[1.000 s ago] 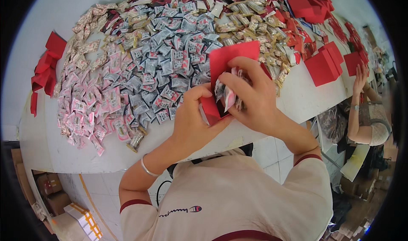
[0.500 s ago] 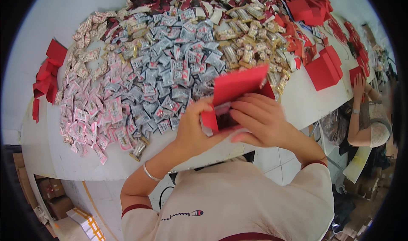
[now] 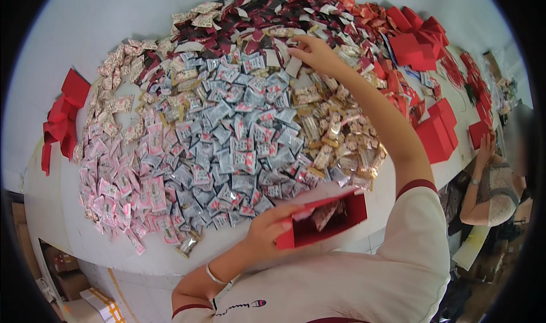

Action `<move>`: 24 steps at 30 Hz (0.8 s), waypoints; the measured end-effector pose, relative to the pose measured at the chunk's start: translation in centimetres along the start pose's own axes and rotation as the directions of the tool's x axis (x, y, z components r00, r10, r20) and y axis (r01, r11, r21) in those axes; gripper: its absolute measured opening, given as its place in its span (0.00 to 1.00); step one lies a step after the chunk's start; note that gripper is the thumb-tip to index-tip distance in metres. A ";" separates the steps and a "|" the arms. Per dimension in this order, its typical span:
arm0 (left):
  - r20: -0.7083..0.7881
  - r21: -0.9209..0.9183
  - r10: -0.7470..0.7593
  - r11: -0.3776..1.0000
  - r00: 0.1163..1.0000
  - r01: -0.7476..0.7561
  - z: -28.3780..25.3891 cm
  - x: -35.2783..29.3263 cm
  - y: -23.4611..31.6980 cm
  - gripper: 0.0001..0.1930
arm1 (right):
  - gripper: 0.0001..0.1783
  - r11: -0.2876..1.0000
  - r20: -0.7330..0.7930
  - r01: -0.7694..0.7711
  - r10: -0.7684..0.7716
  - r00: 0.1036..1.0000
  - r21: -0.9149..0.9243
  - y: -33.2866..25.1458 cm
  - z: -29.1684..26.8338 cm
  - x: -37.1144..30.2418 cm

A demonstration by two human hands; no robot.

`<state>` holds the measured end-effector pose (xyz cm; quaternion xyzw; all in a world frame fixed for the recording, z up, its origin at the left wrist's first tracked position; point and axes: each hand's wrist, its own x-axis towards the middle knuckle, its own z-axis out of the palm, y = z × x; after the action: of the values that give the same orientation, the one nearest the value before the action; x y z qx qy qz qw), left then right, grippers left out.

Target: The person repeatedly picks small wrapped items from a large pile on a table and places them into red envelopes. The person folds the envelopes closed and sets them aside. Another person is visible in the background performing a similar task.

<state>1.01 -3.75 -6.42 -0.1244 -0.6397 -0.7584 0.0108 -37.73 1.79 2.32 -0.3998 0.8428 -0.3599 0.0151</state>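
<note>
Evidently, the open rectangular red card box (image 3: 356, 209) is in the grip of the left hand (image 3: 268, 229), closed on its left end; the rest of the box extends to the right of the fingers, in front of the torso. Whether its underside touches the white table (image 3: 62, 215) cannot be determined. Wrapped contents, including a dark reddish packet (image 3: 327, 215), are visible inside. Judged by appearance, the box is light and fairly stiff, but its thin walls could crease under pressure; hold is best taken at a corner or end wall.

The right hand (image 3: 314, 53) is above the far part of the heap, fingers parted, nothing seen between them. Just beside its fingertips lie flat maroon-and-white foil sachets (image 3: 293, 67), presumably light, soft and slippery, best pinched by an edge.
</note>
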 end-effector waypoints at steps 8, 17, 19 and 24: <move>-0.008 0.405 0.465 0.811 0.885 -0.422 -0.4 2.1 3.1 0.13 | 0.15 0.797 -0.010 -0.172 0.218 0.976 0.580 0.5 1.6 4.0; 0.036 0.383 0.425 0.830 0.904 -0.405 -1.0 2.8 3.7 0.13 | 0.20 0.888 0.101 -0.049 0.107 0.989 -0.457 0.0 -0.1 -0.1; 0.043 0.375 0.442 0.824 0.896 -0.425 -1.0 2.8 3.6 0.15 | 0.23 0.841 0.177 0.003 0.110 0.978 -0.541 0.0 1.5 -0.6; -0.013 0.397 0.405 0.841 0.914 -0.367 -0.4 2.2 3.4 0.20 | 0.21 0.899 0.279 0.007 0.129 0.952 -0.438 -1.4 1.5 -0.1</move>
<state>-0.65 -4.47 -2.74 -0.2093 -0.7368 -0.6046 0.2185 -36.24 0.41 2.04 -0.4162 0.9017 -0.0973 0.0651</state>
